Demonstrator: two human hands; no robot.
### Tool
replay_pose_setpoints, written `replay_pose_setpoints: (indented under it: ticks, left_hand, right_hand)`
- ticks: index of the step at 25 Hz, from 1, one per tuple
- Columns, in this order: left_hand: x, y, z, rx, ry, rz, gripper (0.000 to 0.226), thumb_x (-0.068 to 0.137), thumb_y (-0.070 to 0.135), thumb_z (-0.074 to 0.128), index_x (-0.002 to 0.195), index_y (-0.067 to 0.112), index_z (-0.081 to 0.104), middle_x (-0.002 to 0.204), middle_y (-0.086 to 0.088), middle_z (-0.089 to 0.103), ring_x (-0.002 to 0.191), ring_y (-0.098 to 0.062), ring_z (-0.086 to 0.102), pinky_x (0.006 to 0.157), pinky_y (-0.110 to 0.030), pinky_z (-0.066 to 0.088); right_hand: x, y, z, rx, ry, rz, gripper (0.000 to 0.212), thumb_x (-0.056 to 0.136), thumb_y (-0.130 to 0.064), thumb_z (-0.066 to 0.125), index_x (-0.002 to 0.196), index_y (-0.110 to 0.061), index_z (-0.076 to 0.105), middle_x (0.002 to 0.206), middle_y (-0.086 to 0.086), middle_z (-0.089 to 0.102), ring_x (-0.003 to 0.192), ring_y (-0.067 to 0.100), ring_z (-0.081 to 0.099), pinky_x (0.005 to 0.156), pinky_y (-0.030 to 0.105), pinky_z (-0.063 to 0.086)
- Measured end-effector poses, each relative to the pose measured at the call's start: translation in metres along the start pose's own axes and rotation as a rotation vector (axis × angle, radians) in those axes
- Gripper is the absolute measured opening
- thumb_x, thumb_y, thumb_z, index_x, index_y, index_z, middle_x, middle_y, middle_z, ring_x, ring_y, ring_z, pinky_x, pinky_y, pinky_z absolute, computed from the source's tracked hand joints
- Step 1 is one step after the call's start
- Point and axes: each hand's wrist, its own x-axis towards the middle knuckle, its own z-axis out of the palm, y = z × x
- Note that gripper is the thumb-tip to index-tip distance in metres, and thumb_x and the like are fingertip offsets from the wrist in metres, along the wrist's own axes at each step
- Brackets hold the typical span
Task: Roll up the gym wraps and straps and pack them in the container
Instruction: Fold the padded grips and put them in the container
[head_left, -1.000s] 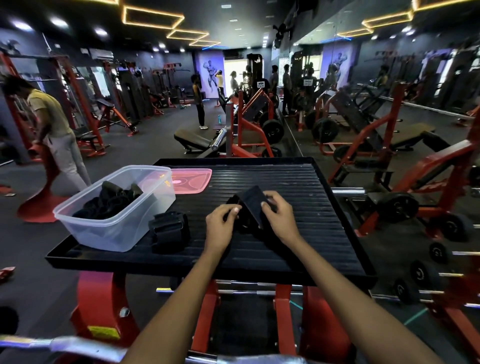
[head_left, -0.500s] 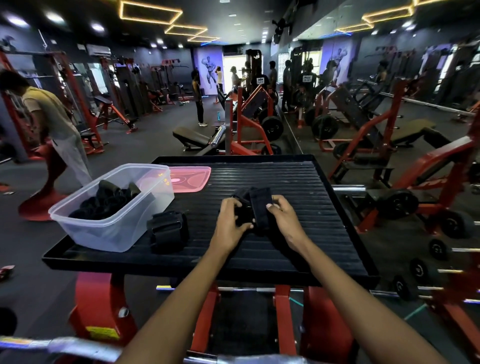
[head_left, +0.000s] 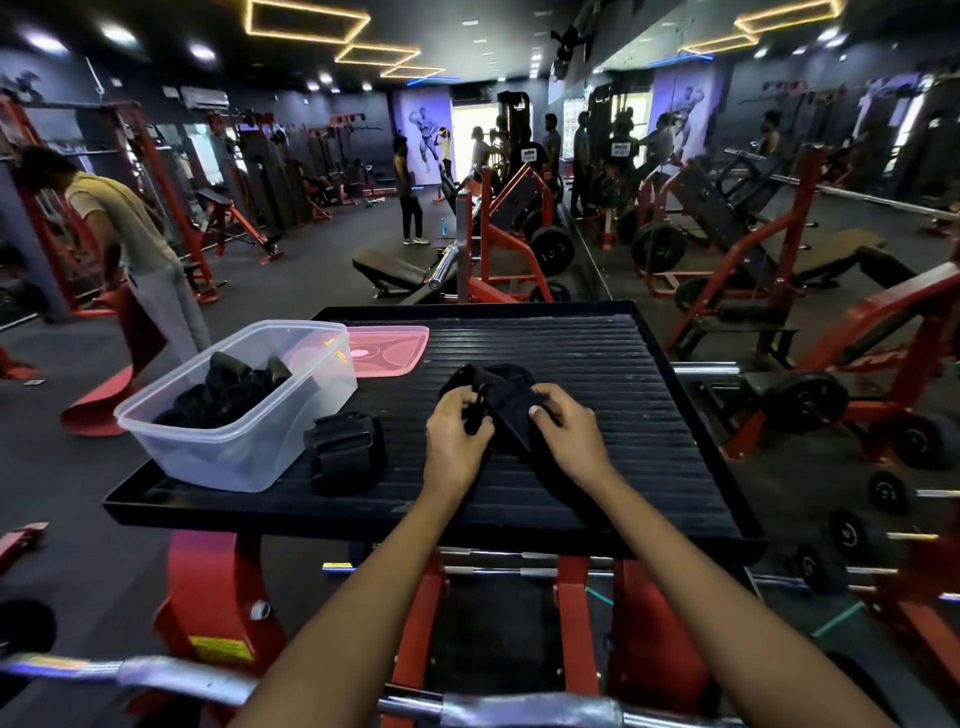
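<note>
The room is dim, with dark walls and a dark ceiling. Most of the light comes from thin amber strip lights (head_left: 309, 21) set in rectangles overhead and small white spotlights (head_left: 118, 34) on the far left. A bright doorway (head_left: 475, 130) at the far end is blown out to white, and the figures before it read as silhouettes. The clear container (head_left: 228, 452) catches an orange glint on its far wall. The black strap (head_left: 511, 402) loses its detail against the dark platform (head_left: 597, 374). The edges bow and smear; the near steel bar (head_left: 171, 675) and the weights (head_left: 852, 535) on the right are blurred.
</note>
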Motion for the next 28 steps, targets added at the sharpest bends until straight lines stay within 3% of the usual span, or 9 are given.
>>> replay_pose_setpoints:
  ticks: [3,8,11,16,20,25,28]
  left_hand:
    - [0.0,0.001,-0.001,-0.002,-0.001,0.047,0.024,0.078,-0.001,0.068,0.1,0.005,0.063,0.112,-0.008,0.062,0.099,-0.021,0.063,0.09,-0.03,0.051]
    - [0.001,-0.004,-0.002,0.0,-0.073,0.111,0.028,0.08,0.0,0.067,0.108,0.002,0.065,0.122,-0.01,0.061,0.111,-0.022,0.06,0.1,-0.032,0.046]
    - [0.0,-0.003,-0.004,0.031,-0.08,0.15,0.027,0.079,0.001,0.068,0.107,0.002,0.066,0.122,-0.009,0.061,0.116,-0.021,0.057,0.103,-0.032,0.044]
    - [0.0,-0.002,-0.002,-0.013,-0.1,0.125,0.024,0.076,0.006,0.073,0.1,0.008,0.068,0.118,0.0,0.06,0.115,-0.017,0.057,0.099,-0.036,0.048]
    - [-0.003,0.001,-0.001,-0.015,-0.145,0.197,0.023,0.079,0.0,0.067,0.1,0.009,0.069,0.117,0.004,0.056,0.116,-0.017,0.056,0.099,-0.039,0.047]
    - [-0.003,0.007,-0.004,-0.031,-0.146,0.217,0.057,0.071,-0.017,0.038,0.114,0.018,0.053,0.12,0.005,0.046,0.114,-0.009,0.051,0.097,-0.036,0.049]
    - [-0.005,0.012,-0.005,-0.112,-0.151,0.072,0.065,0.07,-0.021,0.032,0.117,0.022,0.043,0.122,0.003,0.039,0.098,-0.011,0.059,0.087,-0.019,0.051]
  right_hand:
    - [-0.002,-0.002,-0.001,-0.079,0.018,-0.045,0.025,0.094,-0.012,0.053,0.118,-0.012,0.061,0.109,-0.001,0.066,0.103,0.003,0.056,0.079,-0.001,0.038]
    - [-0.004,-0.004,-0.003,-0.188,0.045,-0.089,0.029,0.094,-0.016,0.053,0.121,-0.014,0.061,0.111,0.005,0.069,0.101,0.016,0.065,0.089,0.026,0.05]
    - [-0.005,-0.003,-0.004,-0.266,0.025,-0.118,0.03,0.094,-0.017,0.053,0.123,-0.014,0.061,0.116,0.005,0.068,0.106,0.016,0.064,0.092,0.023,0.047]
    - [-0.007,-0.005,-0.003,-0.456,0.071,-0.182,0.031,0.092,-0.019,0.053,0.122,-0.015,0.06,0.108,0.009,0.07,0.098,0.026,0.066,0.083,0.038,0.053]
    - [-0.008,-0.006,0.002,-0.687,-0.102,-0.214,0.028,0.093,-0.023,0.049,0.118,-0.015,0.055,0.108,0.01,0.069,0.099,0.032,0.064,0.078,0.042,0.051]
    - [-0.007,-0.004,0.002,-0.564,-0.108,-0.19,0.052,0.094,-0.018,0.05,0.141,-0.022,0.028,0.107,0.015,0.067,0.093,0.037,0.065,0.074,0.044,0.052]
    - [-0.005,-0.003,0.001,-0.637,-0.169,-0.217,0.051,0.094,-0.017,0.049,0.141,-0.034,0.035,0.115,0.008,0.062,0.103,0.03,0.061,0.079,0.043,0.052]
